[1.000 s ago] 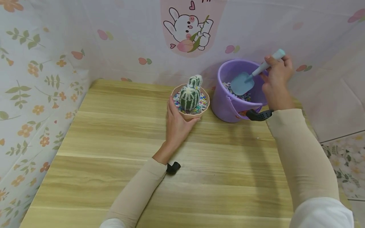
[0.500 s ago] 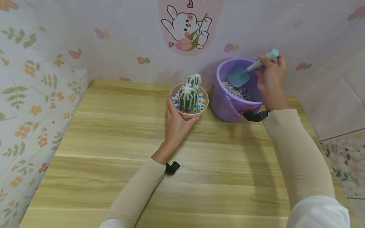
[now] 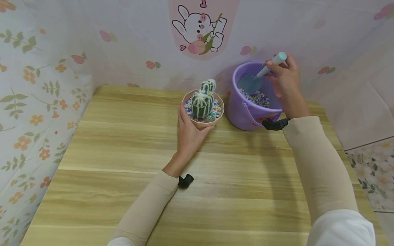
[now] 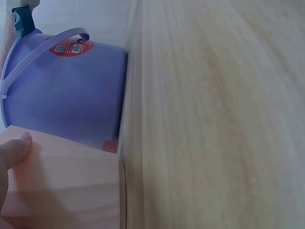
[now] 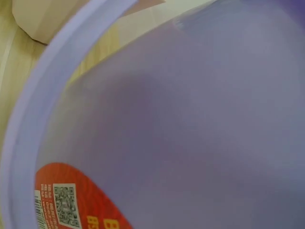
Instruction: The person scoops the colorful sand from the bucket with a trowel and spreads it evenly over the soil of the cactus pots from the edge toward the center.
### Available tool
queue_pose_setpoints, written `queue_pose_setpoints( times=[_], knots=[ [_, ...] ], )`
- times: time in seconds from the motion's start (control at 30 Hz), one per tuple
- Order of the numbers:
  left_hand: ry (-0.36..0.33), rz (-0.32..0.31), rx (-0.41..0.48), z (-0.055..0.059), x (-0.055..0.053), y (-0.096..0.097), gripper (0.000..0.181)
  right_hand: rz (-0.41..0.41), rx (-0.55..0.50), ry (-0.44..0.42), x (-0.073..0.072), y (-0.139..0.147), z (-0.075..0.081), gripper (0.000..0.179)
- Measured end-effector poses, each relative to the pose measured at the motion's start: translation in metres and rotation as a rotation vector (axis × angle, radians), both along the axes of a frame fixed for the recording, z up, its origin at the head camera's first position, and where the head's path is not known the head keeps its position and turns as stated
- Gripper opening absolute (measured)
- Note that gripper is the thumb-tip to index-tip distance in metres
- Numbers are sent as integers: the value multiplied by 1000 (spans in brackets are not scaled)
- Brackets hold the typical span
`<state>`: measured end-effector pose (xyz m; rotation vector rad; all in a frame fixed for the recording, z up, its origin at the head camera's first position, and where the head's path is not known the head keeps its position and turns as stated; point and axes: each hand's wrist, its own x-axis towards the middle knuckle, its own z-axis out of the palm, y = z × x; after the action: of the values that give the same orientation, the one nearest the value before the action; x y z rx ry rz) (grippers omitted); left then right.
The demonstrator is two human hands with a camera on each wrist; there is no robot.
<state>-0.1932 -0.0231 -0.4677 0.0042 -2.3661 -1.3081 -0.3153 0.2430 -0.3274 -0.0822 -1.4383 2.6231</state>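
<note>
A light blue toy shovel (image 3: 250, 84) slants down into a purple bucket (image 3: 238, 111). My right hand (image 3: 286, 80) grips its pale handle over the bucket's right rim. The blade lies inside, at the left wall, over small multicoloured pebbles (image 3: 258, 99). Left of the bucket stands a peach flower pot (image 3: 204, 124) with a green and white knitted-looking cactus (image 3: 202, 106) set in coloured pebbles. My left hand (image 3: 189, 136) holds that pot, thumb at the front and fingers along its left side. In the right wrist view the bucket wall fills the picture; the right hand is hidden there.
Both pot and bucket stand on a wood-grain table (image 3: 129, 191), close to its back edge. Behind them hangs a white cloth (image 3: 129, 44) printed with a rabbit and fruit. The bucket's handle (image 3: 250, 114) hangs down at the front.
My right hand has moved left with the shovel, its blade going farther toward the bucket's left back wall. My left hand stays on the flower pot.
</note>
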Motion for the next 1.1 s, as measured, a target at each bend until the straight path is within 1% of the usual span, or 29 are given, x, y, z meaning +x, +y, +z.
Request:
queue_pose_setpoints(
  times=[0.1,0.27,0.4,0.6,0.67,0.9,1.1],
  knots=[
    [3,-2,7,0,0,0,129,1,37,10,0,-2,-1,28],
    [3,-5,17,0,0,-1,127,7,143,25,0,-5,-3,26],
    [-3,-4,14,0,0,-1,127,15,204,5,1,-6,-3,26],
    [-7,-4,7,0,0,0,128,-13,299,-22,1,-6,-3,35],
    [-6,-7,8,0,0,0,128,-22,304,-26,0,-6,-3,36],
    [-11,-7,3,1,0,0,127,-73,315,-39,1,-5,-2,28],
    [-7,-6,-1,1,0,0,127,-67,320,-20,3,-4,1,24]
  ],
)
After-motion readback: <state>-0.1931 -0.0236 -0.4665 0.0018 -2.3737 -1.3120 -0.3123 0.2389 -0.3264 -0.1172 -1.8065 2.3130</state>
